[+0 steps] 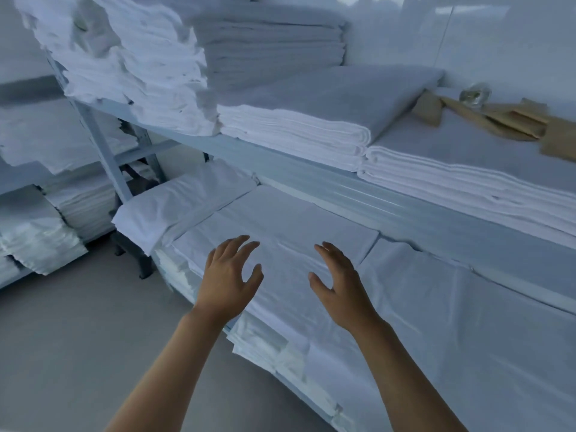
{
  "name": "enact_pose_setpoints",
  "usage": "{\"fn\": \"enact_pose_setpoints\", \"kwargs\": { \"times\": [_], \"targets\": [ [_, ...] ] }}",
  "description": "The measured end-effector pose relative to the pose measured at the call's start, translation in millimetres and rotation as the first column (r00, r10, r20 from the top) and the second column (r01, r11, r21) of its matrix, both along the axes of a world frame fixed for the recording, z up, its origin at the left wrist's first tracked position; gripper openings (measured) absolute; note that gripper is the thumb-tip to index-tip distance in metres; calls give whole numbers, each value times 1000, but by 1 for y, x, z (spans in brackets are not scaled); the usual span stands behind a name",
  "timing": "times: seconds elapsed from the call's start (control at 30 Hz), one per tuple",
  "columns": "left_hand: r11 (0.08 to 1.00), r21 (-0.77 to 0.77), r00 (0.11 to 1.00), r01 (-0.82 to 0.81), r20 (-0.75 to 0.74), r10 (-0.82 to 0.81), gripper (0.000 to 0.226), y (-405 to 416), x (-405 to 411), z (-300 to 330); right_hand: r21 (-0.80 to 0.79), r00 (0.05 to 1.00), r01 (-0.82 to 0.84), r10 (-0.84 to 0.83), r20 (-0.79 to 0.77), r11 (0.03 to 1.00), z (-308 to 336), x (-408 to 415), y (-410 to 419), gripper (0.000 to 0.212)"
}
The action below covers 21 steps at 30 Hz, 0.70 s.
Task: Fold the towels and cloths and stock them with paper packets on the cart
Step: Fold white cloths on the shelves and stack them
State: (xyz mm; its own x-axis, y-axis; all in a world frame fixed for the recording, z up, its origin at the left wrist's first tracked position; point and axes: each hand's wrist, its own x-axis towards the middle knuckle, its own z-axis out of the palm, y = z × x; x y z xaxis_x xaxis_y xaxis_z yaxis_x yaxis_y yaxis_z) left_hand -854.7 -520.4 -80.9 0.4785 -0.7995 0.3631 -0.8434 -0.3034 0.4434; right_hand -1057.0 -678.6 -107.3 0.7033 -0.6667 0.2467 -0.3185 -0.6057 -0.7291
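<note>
A folded white cloth (280,226) lies on top of a low stack of white linen on the lower shelf. My left hand (229,272) and my right hand (339,285) hover just above its near edge, palms down, fingers spread and relaxed, holding nothing. More folded white towels (299,132) sit in stacks on the upper shelf. Several brown paper packets (498,120) lie at the far right of that shelf.
A tall ragged pile of white cloths (131,63) fills the upper shelf's left end. The shelf's grey front rail (311,169) runs diagonally above my hands. A glass object (475,93) stands by the packets. Another rack of linen (40,213) stands left, with grey floor (78,338) between.
</note>
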Motion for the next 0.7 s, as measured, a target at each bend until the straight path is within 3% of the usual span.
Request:
{"fn": "enact_pose_setpoints", "kwargs": {
  "times": [0.37, 0.7],
  "targets": [
    [993, -32, 988, 116, -96, -118, 52, 15, 176, -1, 5, 993, 104, -104, -56, 995, 8, 164, 44, 60],
    [997, -51, 975, 55, -213, -64, 55, 61, 283, -25, 9, 988, 20, -19, -155, 1000, 2, 275, 76, 60]
  ]
}}
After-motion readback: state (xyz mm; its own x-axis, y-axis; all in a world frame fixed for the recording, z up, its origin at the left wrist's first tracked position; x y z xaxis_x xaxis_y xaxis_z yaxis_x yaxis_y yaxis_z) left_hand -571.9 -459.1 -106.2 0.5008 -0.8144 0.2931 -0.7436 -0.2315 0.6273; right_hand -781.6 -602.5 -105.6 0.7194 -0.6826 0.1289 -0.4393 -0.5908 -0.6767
